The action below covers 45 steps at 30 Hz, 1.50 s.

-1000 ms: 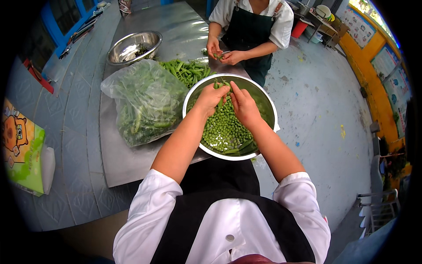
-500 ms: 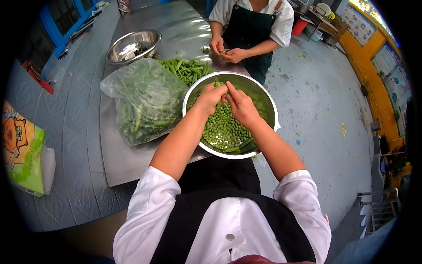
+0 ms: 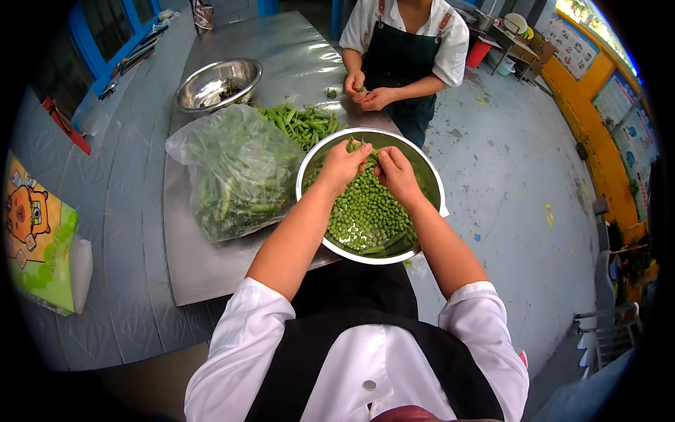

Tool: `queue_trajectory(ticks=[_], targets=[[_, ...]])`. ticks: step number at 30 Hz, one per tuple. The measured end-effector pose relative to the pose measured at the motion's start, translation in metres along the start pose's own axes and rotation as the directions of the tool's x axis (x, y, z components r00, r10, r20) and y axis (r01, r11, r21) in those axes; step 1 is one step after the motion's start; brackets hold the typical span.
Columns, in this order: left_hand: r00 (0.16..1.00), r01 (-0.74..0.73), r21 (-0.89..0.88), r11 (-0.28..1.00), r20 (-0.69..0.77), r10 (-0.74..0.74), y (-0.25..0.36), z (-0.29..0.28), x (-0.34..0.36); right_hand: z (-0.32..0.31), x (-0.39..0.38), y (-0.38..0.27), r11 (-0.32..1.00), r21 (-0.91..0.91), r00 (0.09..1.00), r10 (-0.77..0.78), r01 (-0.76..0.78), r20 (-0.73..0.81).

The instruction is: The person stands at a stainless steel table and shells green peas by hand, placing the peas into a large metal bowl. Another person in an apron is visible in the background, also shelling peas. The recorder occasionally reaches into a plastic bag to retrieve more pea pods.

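Over a large steel bowl [image 3: 306, 163], my left hand [image 3: 342, 169] is closed on a green pea pod [image 3: 372, 157]. My right hand [image 3: 398, 173] pinches the pod's other side, its thumb and fingers pressed together. Shelled green peas [image 3: 367, 211] cover much of the bowl's bottom, with a few pods among them at the near side. Left of the bowl lies a clear plastic bag [image 3: 239, 172] full of green pods. Behind the bag, loose pea pods [image 3: 302, 124] are heaped on the metal table [image 3: 211, 274].
A smaller steel bowl [image 3: 218, 84] with dark scraps stands at the far left. Across the table a person in a dark apron [image 3: 394, 60] holds something small and green in both hands. A colourful box [image 3: 42, 239] sits on the grey surface at left.
My hands have moved slightly apart, with the right hand shifting right and its extended fingers now curled into a pinch. The other person's hands have come closer together.
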<state>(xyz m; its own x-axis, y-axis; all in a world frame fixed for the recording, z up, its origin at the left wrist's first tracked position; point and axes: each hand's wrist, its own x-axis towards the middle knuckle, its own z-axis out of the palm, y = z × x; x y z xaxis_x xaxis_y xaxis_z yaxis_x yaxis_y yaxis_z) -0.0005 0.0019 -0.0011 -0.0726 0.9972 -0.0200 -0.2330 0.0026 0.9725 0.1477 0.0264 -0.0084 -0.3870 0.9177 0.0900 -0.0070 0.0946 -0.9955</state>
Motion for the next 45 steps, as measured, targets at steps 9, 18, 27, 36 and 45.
queue_trajectory(ticks=[9,18,27,36,45], targets=[[0.994,-0.042,0.023,0.999,0.098,0.04,0.001,-0.001,0.002,-0.007,0.002,-0.017,0.933,0.298,0.979,0.198,-0.202,0.042],[0.979,0.14,-0.127,0.982,0.169,-0.118,0.007,-0.005,-0.001,-0.007,0.0,-0.017,0.991,0.065,0.979,0.1,-0.113,0.177],[0.993,0.062,0.06,0.996,0.101,-0.068,0.0,-0.003,0.003,-0.012,0.002,-0.01,0.991,0.013,0.959,0.125,-0.132,0.255],[0.994,-0.109,0.231,0.967,0.015,0.108,0.003,0.0,-0.001,-0.01,0.005,-0.004,0.974,-0.202,0.987,-0.073,0.102,0.145],[0.997,-0.077,0.3,0.951,0.036,0.07,0.01,0.009,-0.007,-0.018,0.013,0.0,0.999,-0.003,0.997,0.032,-0.032,0.063]])
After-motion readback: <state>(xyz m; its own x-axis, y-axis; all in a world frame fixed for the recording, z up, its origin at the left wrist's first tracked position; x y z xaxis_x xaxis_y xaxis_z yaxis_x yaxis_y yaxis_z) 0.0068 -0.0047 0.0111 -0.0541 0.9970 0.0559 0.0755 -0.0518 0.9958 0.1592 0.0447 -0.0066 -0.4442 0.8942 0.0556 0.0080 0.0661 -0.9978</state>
